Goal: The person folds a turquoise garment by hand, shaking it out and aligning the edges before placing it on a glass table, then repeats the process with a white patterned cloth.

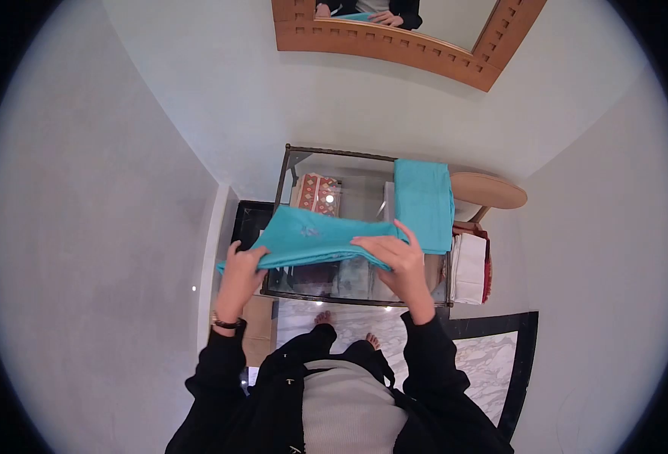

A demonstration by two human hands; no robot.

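A turquoise folded cloth point(311, 238) with a small light motif is stretched between my two hands, over the glass-topped table. My left hand point(241, 276) is closed on its left end, thumb and fingers pinching the edge. At the right end, my right hand point(396, 261) grips the cloth, fingers lying over its top and thumb stretched up. Another turquoise folded cloth point(423, 204) lies flat on the right part of the table, just beyond my right hand. The held cloth hides part of the tabletop.
Dark metal edges frame the glass table point(341, 153). Beneath the glass sits a red-and-white patterned item point(317, 194). A round brown seat point(489, 191) and folded white cloth point(469, 268) stand at the right. A wood-framed mirror point(387, 47) hangs on the wall ahead.
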